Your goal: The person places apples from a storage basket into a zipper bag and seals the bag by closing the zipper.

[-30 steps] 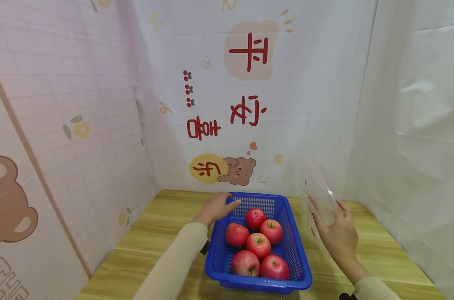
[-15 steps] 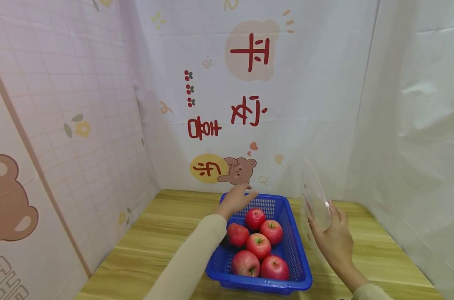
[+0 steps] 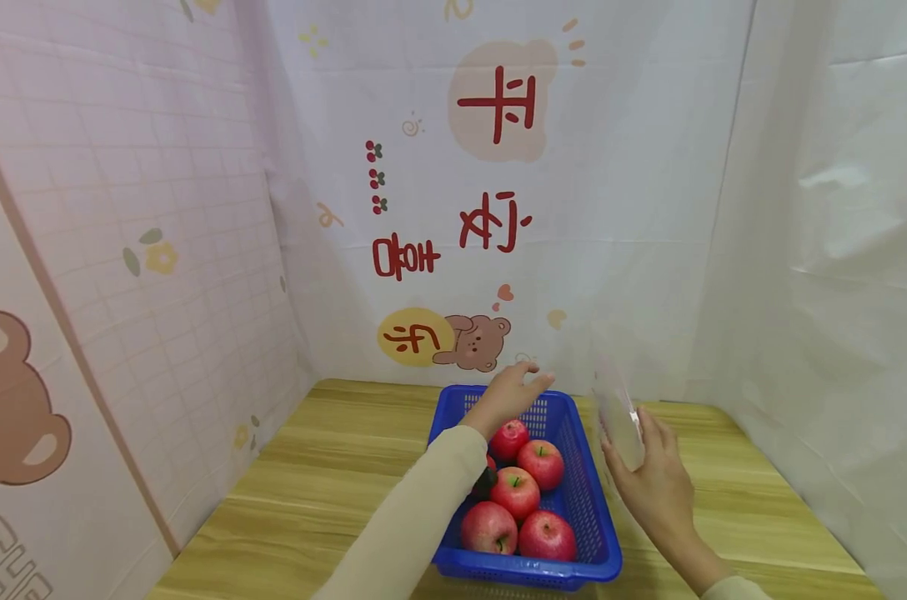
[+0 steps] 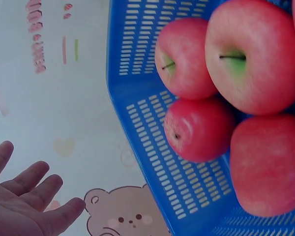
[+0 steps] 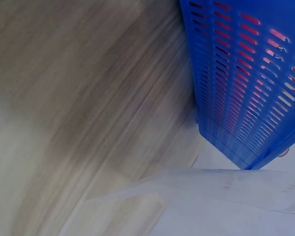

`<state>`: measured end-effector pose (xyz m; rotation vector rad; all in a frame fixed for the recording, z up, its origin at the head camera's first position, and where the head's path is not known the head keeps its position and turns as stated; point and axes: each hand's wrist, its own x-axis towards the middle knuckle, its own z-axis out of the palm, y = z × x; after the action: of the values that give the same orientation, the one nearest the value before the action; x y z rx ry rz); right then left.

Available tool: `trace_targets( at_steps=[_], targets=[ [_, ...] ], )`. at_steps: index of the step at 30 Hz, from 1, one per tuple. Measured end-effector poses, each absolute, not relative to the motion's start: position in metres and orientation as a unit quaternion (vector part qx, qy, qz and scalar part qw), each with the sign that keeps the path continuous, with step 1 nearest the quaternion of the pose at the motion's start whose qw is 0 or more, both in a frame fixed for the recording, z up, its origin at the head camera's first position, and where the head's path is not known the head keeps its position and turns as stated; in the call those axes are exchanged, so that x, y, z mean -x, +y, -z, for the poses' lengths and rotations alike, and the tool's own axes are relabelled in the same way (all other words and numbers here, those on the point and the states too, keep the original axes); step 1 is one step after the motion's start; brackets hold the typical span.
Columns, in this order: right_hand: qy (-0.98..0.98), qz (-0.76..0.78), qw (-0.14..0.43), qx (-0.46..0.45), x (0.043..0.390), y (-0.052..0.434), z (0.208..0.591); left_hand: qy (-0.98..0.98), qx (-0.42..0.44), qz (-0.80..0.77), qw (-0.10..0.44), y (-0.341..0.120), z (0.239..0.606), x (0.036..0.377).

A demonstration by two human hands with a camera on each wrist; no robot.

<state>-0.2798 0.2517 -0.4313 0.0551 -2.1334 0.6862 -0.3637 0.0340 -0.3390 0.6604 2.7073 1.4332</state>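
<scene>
My right hand [image 3: 658,482] holds a clear plastic slider zip bag [image 3: 617,408] upright at the right side of the blue basket, its thumb on one face and the fingers on the other. Printed marks on the bag show in the left wrist view. In the right wrist view the hand is out of sight, though the bag's thin film [image 5: 221,189] appears. Over the basket's far part reaches my left hand [image 3: 508,397], fingers extended and holding nothing, apart from the bag. Several red apples [image 3: 516,493] lie in the blue perforated basket [image 3: 528,570]; the left sleeve partly covers one.
The basket stands on a wood-grain table [image 3: 288,492]. A printed white cloth [image 3: 618,167] hangs behind the table, with more cloth along the left and right sides. Table surface extends on both sides of the basket.
My left hand has moved right from the basket's far left rim, over the basket toward the bag. My right hand has brought the bag slightly left, closer to the basket.
</scene>
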Motion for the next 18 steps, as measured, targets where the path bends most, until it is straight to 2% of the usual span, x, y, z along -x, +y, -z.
trace_targets(
  at_steps=[6,18],
  targets=[
    [-0.849,-0.263,0.454,-0.054,0.279,0.248,0.434,0.861,-0.211,-0.463,0.013,0.044,0.337,0.359],
    [-0.865,-0.235,0.432,-0.097,0.274,0.241,0.435,0.860,-0.206,-0.467,0.010,0.062,0.334,0.356]
  ],
)
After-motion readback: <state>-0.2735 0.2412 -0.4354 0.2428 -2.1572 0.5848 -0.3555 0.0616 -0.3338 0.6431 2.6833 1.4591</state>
